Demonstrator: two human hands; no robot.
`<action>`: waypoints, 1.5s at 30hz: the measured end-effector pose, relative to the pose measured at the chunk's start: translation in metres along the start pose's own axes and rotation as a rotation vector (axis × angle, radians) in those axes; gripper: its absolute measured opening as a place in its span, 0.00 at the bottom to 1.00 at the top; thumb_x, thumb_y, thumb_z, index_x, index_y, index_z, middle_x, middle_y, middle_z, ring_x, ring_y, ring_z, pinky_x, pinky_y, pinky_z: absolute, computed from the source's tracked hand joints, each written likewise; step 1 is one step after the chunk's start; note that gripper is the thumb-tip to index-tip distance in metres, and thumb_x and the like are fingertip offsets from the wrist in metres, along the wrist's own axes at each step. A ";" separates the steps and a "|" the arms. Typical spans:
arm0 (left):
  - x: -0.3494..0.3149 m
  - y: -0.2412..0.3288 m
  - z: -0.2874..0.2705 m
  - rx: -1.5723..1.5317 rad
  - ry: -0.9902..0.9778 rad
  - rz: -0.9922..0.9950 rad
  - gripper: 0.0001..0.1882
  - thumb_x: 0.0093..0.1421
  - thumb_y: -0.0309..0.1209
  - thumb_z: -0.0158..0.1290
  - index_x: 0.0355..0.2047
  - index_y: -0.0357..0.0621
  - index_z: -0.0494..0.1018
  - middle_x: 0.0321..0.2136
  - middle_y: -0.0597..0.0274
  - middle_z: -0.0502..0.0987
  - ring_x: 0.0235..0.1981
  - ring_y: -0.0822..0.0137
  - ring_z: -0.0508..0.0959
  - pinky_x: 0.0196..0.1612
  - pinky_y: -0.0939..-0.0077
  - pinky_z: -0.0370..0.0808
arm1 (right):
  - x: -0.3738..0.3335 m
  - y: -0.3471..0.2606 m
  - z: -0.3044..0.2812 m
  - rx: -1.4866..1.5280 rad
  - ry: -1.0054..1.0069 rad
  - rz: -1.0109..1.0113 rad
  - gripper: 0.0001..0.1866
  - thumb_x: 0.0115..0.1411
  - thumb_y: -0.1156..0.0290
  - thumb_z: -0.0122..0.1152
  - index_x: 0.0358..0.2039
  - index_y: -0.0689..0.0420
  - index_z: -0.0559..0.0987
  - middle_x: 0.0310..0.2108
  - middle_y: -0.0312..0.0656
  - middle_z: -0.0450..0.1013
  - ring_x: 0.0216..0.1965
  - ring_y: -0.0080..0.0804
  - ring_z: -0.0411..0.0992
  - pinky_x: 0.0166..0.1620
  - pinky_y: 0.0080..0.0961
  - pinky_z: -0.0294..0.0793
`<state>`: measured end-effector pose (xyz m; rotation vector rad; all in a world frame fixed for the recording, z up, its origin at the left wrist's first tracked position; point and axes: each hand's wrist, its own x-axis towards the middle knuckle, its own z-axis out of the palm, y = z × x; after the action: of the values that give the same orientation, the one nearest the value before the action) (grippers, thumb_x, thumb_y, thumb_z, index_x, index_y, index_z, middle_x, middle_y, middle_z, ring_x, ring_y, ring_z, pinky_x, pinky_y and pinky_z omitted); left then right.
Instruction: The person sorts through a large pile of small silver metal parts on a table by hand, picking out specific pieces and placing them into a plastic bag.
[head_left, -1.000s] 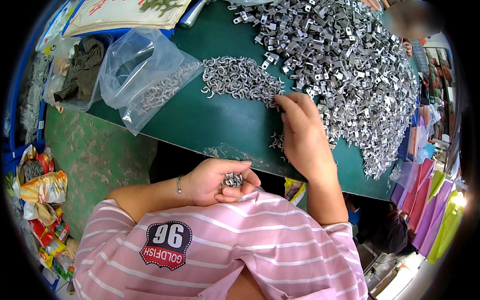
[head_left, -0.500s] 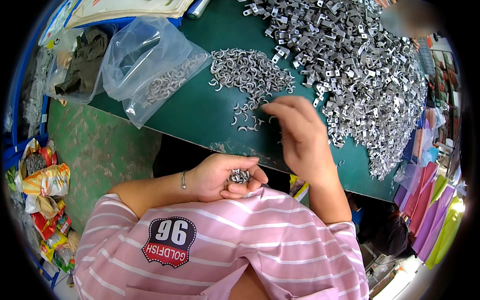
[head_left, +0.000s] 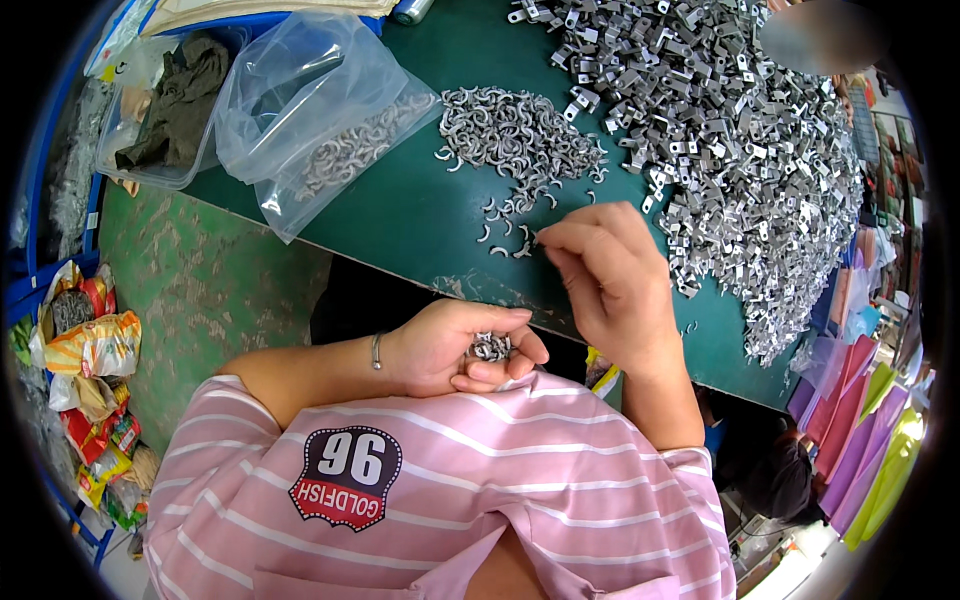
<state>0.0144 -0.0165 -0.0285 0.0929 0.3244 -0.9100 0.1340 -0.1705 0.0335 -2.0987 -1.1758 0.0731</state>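
My left hand (head_left: 440, 352), palm up with its fingers curled, cups a small heap of C-shaped grey metal pieces (head_left: 491, 347) close to my chest. Over the green table, my right hand (head_left: 618, 282) has bent fingers, with the index fingertip down at a few stray curved pieces. Whether one is pinched there I cannot make out. Just beyond lies a loose pile of the same C-shaped pieces (head_left: 520, 135), thinning out toward my right hand.
A clear plastic bag (head_left: 310, 120) with more curved pieces lies at the left, next to a clear tub (head_left: 150, 165) holding dark cloth. A large heap of bent metal brackets (head_left: 740, 170) covers the table's right side. The table's near edge (head_left: 400, 275) runs slantwise before me.
My right hand has moved slightly nearer and to the right, its fingers more bent. My left hand still cups its pieces. The whole view has shifted a little.
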 end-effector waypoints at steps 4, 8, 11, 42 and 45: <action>0.000 0.001 0.000 -0.018 0.005 -0.014 0.23 0.70 0.41 0.39 0.39 0.29 0.73 0.27 0.54 0.72 0.15 0.79 0.60 0.15 0.87 0.56 | 0.002 -0.001 0.010 -0.082 -0.052 -0.103 0.10 0.46 0.82 0.64 0.31 0.57 0.79 0.30 0.38 0.71 0.31 0.40 0.68 0.34 0.32 0.64; 0.000 0.002 0.001 0.025 0.008 -0.012 0.24 0.70 0.42 0.37 0.39 0.31 0.74 0.26 0.55 0.70 0.16 0.77 0.60 0.15 0.85 0.57 | 0.000 0.000 0.005 0.054 0.067 0.008 0.12 0.42 0.85 0.65 0.28 0.58 0.76 0.32 0.41 0.72 0.32 0.42 0.70 0.35 0.34 0.69; 0.001 0.000 0.002 0.019 0.000 0.011 0.24 0.70 0.41 0.38 0.38 0.29 0.74 0.26 0.54 0.71 0.15 0.79 0.60 0.14 0.87 0.55 | -0.005 -0.007 -0.008 0.272 -0.024 0.058 0.10 0.45 0.86 0.65 0.28 0.60 0.78 0.29 0.42 0.74 0.30 0.42 0.72 0.34 0.33 0.71; 0.003 -0.001 -0.001 -0.040 0.001 -0.012 0.23 0.70 0.40 0.38 0.39 0.28 0.73 0.28 0.50 0.73 0.15 0.77 0.58 0.14 0.86 0.55 | 0.020 -0.003 -0.002 -0.043 -0.070 -0.055 0.16 0.48 0.90 0.57 0.38 0.62 0.79 0.38 0.46 0.74 0.37 0.45 0.72 0.39 0.31 0.72; 0.001 0.001 0.000 -0.042 0.002 -0.018 0.23 0.70 0.40 0.38 0.39 0.28 0.73 0.28 0.50 0.73 0.15 0.77 0.58 0.13 0.86 0.55 | 0.016 -0.004 -0.005 0.063 -0.168 -0.026 0.16 0.49 0.90 0.57 0.38 0.62 0.79 0.37 0.45 0.73 0.36 0.43 0.72 0.37 0.30 0.72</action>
<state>0.0160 -0.0165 -0.0285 0.0526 0.3468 -0.9200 0.1419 -0.1591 0.0442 -2.0533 -1.2818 0.2764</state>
